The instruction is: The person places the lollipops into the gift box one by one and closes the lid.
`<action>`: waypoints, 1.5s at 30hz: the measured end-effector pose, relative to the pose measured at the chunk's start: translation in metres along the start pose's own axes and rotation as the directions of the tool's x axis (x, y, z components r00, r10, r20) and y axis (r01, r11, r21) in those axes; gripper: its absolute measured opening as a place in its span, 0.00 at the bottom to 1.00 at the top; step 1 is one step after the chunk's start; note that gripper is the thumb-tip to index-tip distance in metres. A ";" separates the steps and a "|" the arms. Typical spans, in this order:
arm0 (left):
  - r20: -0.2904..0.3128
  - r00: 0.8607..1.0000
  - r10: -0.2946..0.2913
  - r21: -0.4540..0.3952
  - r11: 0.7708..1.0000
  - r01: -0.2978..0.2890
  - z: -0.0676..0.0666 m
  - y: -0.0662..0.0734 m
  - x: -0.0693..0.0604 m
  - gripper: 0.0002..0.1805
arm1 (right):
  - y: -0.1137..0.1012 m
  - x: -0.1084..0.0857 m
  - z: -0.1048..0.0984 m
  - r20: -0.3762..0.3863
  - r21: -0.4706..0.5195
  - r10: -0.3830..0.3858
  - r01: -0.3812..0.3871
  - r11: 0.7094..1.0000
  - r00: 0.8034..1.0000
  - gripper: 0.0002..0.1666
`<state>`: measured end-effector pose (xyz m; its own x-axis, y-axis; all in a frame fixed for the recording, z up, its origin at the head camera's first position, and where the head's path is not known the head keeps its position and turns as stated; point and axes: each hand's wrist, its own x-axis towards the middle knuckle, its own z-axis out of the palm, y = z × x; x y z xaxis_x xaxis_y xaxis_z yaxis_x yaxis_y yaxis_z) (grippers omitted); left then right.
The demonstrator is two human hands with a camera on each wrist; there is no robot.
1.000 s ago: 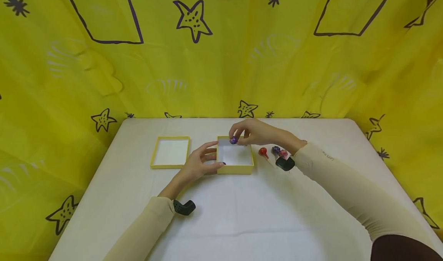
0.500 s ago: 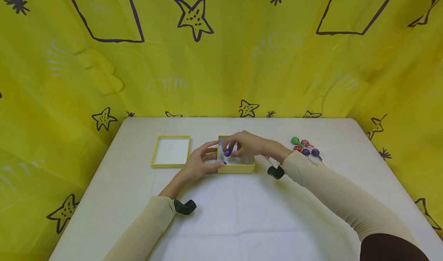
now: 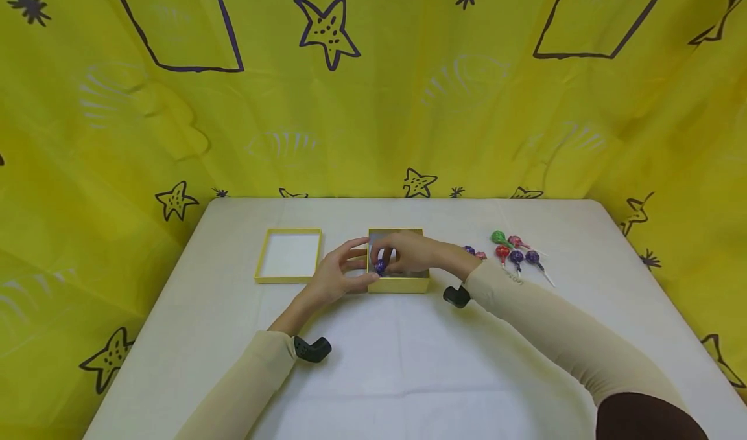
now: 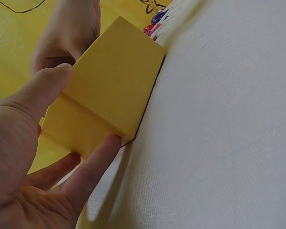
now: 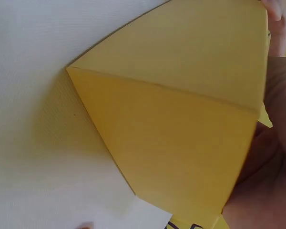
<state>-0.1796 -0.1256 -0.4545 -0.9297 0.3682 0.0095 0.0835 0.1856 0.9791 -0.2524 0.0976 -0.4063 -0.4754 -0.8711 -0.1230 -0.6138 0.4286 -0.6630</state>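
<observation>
A yellow open-topped box (image 3: 398, 286) stands on the white table in the head view. My left hand (image 3: 335, 275) holds its left near corner, thumb at the near rim and fingers along the left wall; the left wrist view shows these fingers (image 4: 93, 167) against the yellow cardboard. Inside the box, my right hand (image 3: 408, 251) pinches a purple-wrapped lollipop (image 3: 380, 267) low by the near left corner. The lollipop's stick is hidden. In the right wrist view the box's outer walls (image 5: 167, 138) cover most of the frame, and the pinching fingertips are out of sight.
Left of the box lies a shallow yellow-edged lid (image 3: 288, 279), white inside. Several lollipops, among them a green one (image 3: 498, 237) and a red one (image 3: 502, 252), lie to the right. Two more heads show partly behind the right forearm. A yellow curtain (image 3: 373, 103) hangs behind the table.
My right hand has moved from above the box's far side down into its near left part, carrying the purple lollipop. More lollipops on the right are uncovered. The left hand stays put.
</observation>
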 end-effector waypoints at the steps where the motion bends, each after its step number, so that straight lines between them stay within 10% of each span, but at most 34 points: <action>1: -0.001 1.000 -0.003 0.001 1.000 0.003 0.000 0.000 0.000 0.42 | 0.000 0.001 0.001 -0.002 -0.012 0.001 -0.001 1.000 1.000 0.13; 45: 0.010 1.000 -0.027 -0.003 1.000 0.027 -0.001 0.002 -0.001 0.43 | -0.003 0.001 0.009 -0.024 -0.087 0.059 -0.061 0.994 0.998 0.13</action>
<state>-0.1791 -0.1268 -0.4526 -0.9279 0.3724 -0.0192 0.0569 0.1924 0.9797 -0.2451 0.0931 -0.4110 -0.5257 -0.8384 -0.1441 -0.6361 0.4998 -0.5878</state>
